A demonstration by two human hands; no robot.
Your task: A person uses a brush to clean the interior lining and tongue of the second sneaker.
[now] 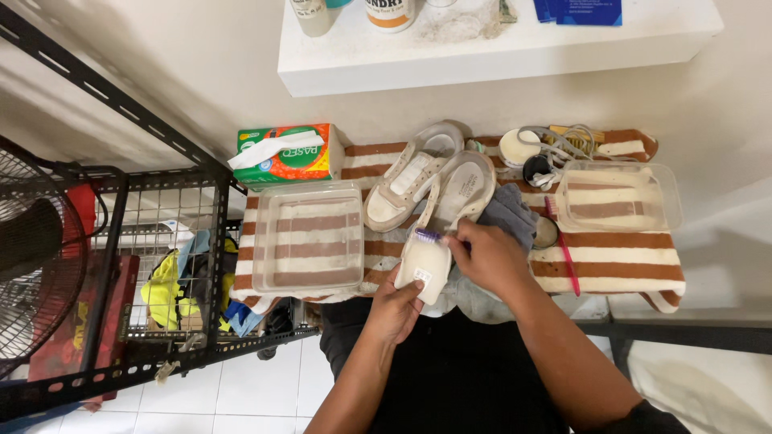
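Head view: your left hand (pixel 396 304) grips an insole (pixel 425 261) from below, steadying it. Your right hand (pixel 489 255) pinches a brush (pixel 429 235) against its top edge. Shoes (pixel 430 181) lie just beyond, on the striped towel (pixel 619 261).

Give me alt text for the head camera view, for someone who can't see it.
Seen from above, a person's left hand holds a white insole while the right hand scrubs it with a purple-handled brush. In front, a brown and white striped towel carries two white shoes, two clear plastic tubs and a tissue box.
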